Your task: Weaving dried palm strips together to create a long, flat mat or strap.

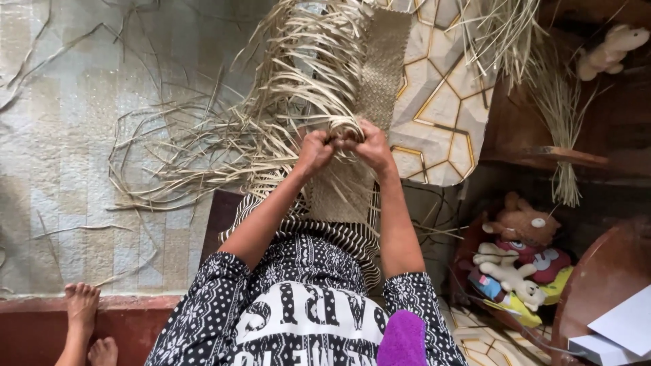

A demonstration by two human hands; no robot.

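A half-woven mat [380, 74] of pale dried leaf strips lies in front of me, its finished band running away from my lap. Many loose strips [224, 142] fan out from its left edge over the floor. My left hand [316, 150] and my right hand [367, 145] are both closed on strips at the mat's near working edge, almost touching each other. A curved loop of strips arcs just above my knuckles. My forearms reach forward from black-and-white patterned sleeves.
A large pale floor mat [61, 169] covers the left side. Patterned floor tiles [441, 102] lie to the right. Stuffed toys [519, 251] sit in a basket at lower right, a bundle of strips [563, 135] hangs above. Another person's feet [85, 318] rest at bottom left.
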